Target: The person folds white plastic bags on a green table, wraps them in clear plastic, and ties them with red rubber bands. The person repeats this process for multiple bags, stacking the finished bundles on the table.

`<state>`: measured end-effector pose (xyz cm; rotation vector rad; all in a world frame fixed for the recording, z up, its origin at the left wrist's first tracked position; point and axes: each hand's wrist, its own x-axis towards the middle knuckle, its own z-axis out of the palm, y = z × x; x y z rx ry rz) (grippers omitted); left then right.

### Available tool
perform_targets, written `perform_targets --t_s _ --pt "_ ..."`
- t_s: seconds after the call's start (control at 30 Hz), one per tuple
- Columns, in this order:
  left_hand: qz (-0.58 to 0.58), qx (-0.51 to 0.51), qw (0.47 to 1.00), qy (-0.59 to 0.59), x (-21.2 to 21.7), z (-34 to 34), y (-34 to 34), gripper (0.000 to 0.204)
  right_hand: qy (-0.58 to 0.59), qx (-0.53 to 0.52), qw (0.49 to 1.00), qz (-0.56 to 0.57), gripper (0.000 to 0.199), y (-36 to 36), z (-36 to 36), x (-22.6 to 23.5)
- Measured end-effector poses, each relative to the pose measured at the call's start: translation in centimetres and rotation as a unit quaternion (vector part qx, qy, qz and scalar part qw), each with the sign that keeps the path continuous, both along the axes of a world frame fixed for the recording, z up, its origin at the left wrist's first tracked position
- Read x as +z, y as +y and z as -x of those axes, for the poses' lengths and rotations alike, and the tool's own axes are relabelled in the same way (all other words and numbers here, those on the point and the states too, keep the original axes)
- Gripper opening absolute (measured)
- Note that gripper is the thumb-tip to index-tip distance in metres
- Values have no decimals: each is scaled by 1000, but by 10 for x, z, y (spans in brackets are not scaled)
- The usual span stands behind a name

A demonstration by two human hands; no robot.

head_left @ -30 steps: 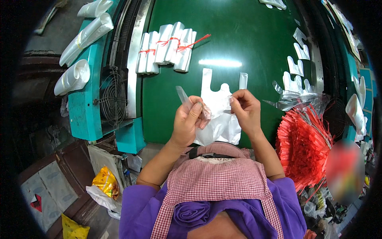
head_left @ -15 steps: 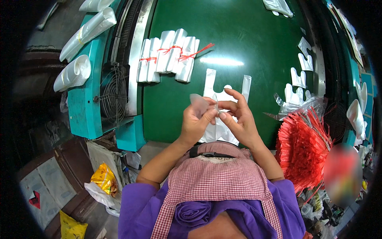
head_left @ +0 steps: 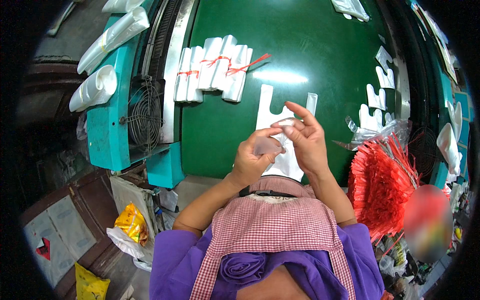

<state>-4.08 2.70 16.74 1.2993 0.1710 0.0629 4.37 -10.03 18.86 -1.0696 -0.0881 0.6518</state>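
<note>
A small piece of translucent plastic film (head_left: pixel 266 146) is pinched in my left hand (head_left: pixel 248 160), its loose part sticking up over the fingers. Close beside it, my right hand (head_left: pixel 310 142) has thumb and bent fingers together around a small whitish bit, too small to name; the index finger points up and away. Whether that bit joins the film I cannot tell. Beneath both hands a white plastic vest-handle bag (head_left: pixel 287 162) lies flat on the green table (head_left: pixel 220 135), its two handles pointing away from me. My hands hide its middle.
Rolled clear bags (head_left: pixel 210 65) tied with red strips lie at the left. Along the right edge are several white bag scraps (head_left: pixel 376 97), crumpled clear film (head_left: pixel 375 132) and a bundle of red plastic strips (head_left: pixel 377 192). A teal frame with a wire-guarded fan (head_left: pixel 146 119) borders the left.
Both hands have moved slightly right. My right hand has turned and its fingertips have risen farther up the table, while the film in my left hand has shifted toward the right.
</note>
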Motion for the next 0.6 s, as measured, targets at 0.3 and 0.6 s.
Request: perform_targets --t_s 0.3,0.6 --pt "-4 50 998 24 0 -6 6 51 -175 20 976 125 27 -6 4 5" --pt "-68 78 994 -20 -8 1 7 40 -252 30 953 168 10 15 8 -6"
